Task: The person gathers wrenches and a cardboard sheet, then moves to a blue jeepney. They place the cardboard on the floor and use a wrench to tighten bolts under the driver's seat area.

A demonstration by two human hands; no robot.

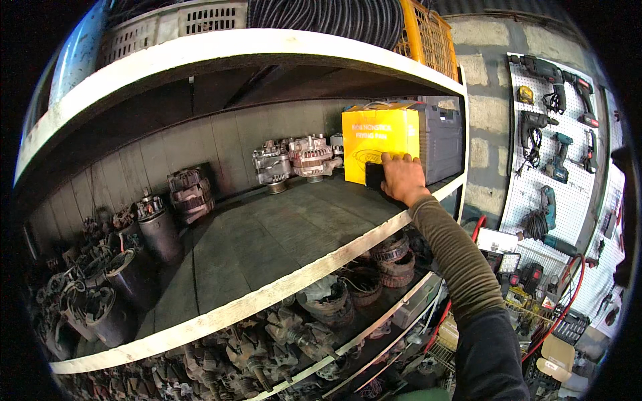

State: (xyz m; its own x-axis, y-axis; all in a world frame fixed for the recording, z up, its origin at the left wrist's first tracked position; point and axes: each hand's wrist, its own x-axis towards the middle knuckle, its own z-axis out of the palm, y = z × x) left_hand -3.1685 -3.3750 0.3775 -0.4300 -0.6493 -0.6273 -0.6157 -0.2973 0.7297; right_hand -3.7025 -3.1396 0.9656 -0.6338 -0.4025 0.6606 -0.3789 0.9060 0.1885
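My right hand (405, 179) reaches in over the front edge of the shelf, its fingers curled. It grips a small dark rectangular object (374, 176) whose kind I cannot make out. This object is in front of the lower part of a bright yellow cardboard box (374, 137) with a carry handle on top. Whether it touches the box is hard to tell. Right behind the box stands a grey plastic case (443, 140). Metal alternators (310, 158) sit to the left of the box along the back wall. My left hand is out of the picture.
Dark metal cylinders (160, 235) crowd the shelf's left end. A pale wooden edge (267, 294) runs along its front. Greasy metal parts (254, 351) fill the shelf below; a crate (212, 19) and black corrugated hose (324, 20) lie above. Power tools hang on a white pegboard (535, 180).
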